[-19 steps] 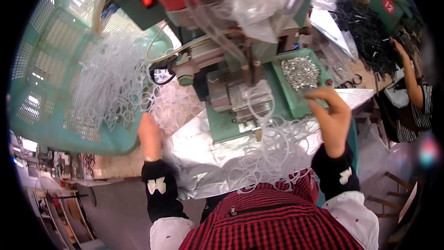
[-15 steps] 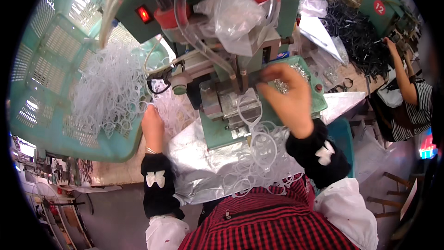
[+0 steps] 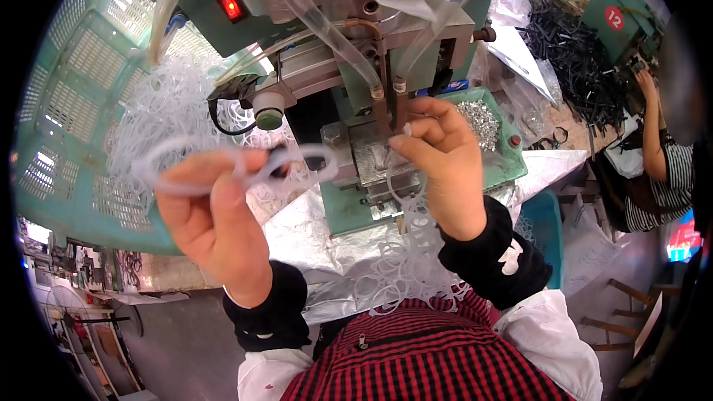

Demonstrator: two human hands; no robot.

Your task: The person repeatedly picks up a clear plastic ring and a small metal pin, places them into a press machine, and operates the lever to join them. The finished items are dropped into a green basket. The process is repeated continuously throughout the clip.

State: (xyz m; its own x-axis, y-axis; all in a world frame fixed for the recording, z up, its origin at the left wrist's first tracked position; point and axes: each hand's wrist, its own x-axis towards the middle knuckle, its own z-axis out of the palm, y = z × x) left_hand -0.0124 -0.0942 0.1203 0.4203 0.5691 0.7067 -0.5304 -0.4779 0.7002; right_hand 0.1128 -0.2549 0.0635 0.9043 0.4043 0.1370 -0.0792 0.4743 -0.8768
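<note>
My left hand [image 3: 223,234], raised before the green basket, pinches a clear plastic eyeglass frame [image 3: 321,162], blurred by motion. My right hand [image 3: 449,171] is at the metal fixture [image 3: 371,150] of a green press machine, right under two nozzles fed by clear tubes. Its thumb and fingers close on the upper part of another clear eyeglass frame [image 3: 391,182]; the exact contact is partly hidden. Below, several similar clear frames [image 3: 390,275] lie in a pile on silver foil at my apron.
A large green basket [image 3: 82,41] with a heap of clear frames [image 3: 160,115] stands left. Right of the fixture is a green tray [image 3: 512,167] of small metal parts [image 3: 479,122]. Black pieces [image 3: 572,59] lie beyond, near another person's arm [image 3: 652,126]. A blue bin [image 3: 546,226] stands below.
My left hand has come up from the basket's edge with a clear frame in it. My right hand has moved left from beside the nozzles onto the frame at the fixture.
</note>
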